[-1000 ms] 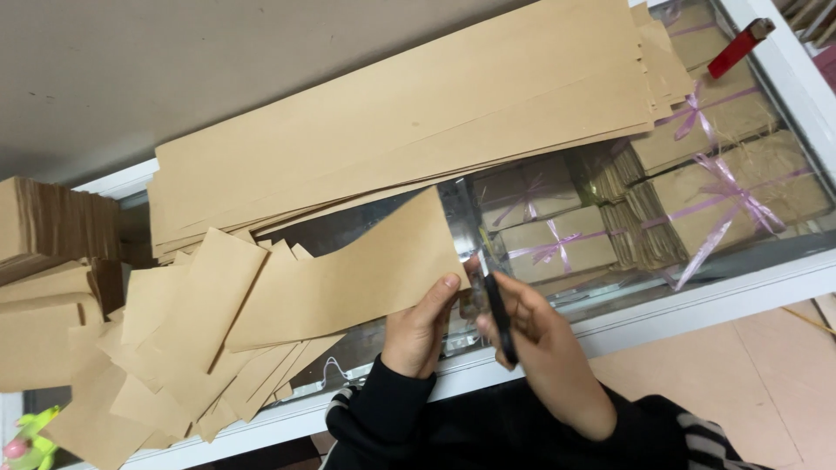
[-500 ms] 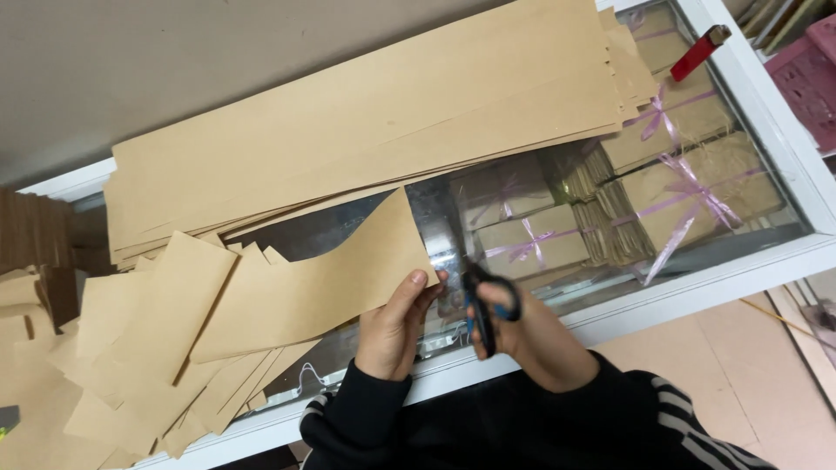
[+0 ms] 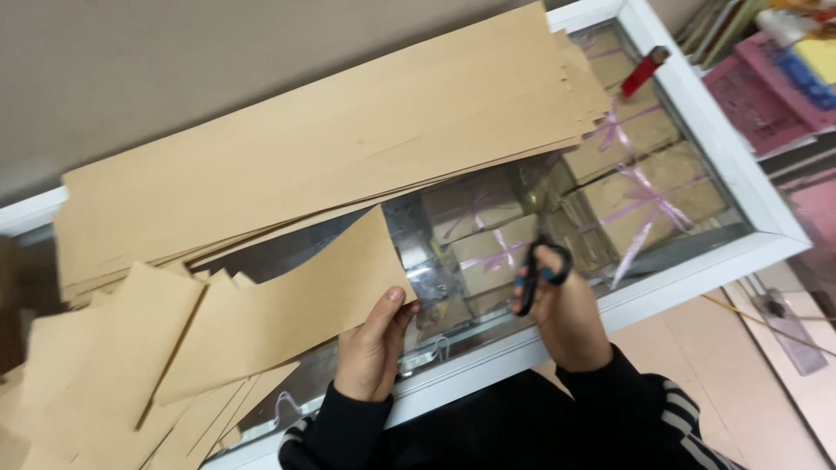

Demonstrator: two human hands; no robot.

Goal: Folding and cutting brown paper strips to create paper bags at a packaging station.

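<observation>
My left hand (image 3: 373, 348) pinches the near corner of a long brown paper strip (image 3: 287, 309) that lies over the glass counter top (image 3: 697, 139) and curls up at its free end. My right hand (image 3: 566, 313) grips a pair of black-handled scissors (image 3: 538, 271), held clear of the strip to its right, above the glass. A big stack of long brown paper sheets (image 3: 331, 148) lies across the far side of the counter. Cut brown pieces (image 3: 96, 374) are piled at the left.
Under the glass sit brown parcels tied with pink ribbon (image 3: 644, 191). A red lighter (image 3: 644, 70) rests on the white counter frame at the far right. Pink boxes (image 3: 766, 96) stand beyond the counter on the right. Tan floor shows at lower right.
My right hand with the scissors has moved away to the right of the strip. The strip's end has parted from the blades, and my left hand still holds it.
</observation>
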